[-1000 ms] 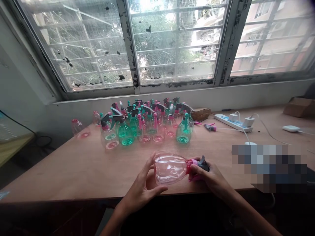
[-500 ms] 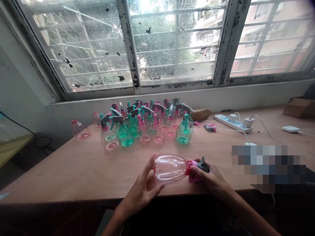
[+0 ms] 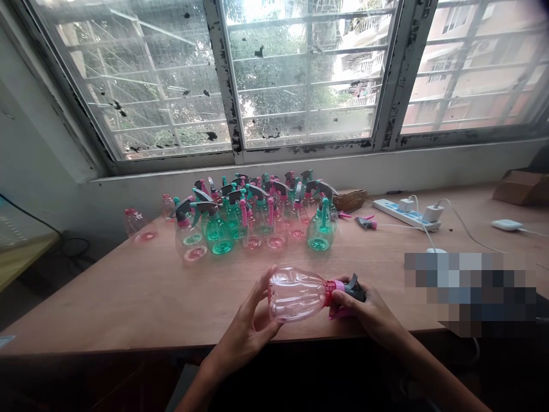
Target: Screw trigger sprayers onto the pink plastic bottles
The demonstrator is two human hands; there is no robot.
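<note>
1. Bottle (image 3: 295, 294), pink, see-through: lying sideways in the hands at the lower centre of the frame, its base pointing left, its neck pointing right; appearing empty.
2. Left grip (image 3: 246, 326): cupping the base end of the bottle, fingers curling round the far side, thumb resting along the near lower edge.
3. Right grip (image 3: 364, 309): pinching the neck end, thumb lying by the pink collar (image 3: 339, 285), fingers wrapping beneath the dark head (image 3: 354, 290).
4. Weight: probably running light, with most of the load sitting toward the head.
5. Wall: looking thin, likely flexing under a hard squeeze; the glossy skin is probably offering little friction to dry fingers.
6. Hold: the collar and neck are seeming the stiffest place for a firm pinch; the wide base is suiting a loose cup. The trigger is sticking out as the weaker part, best being left unloaded.
7. Surface (image 3: 128, 303): spreading beneath, carrying the standing sprayers (image 3: 221, 229) at the centre of the frame.
</note>
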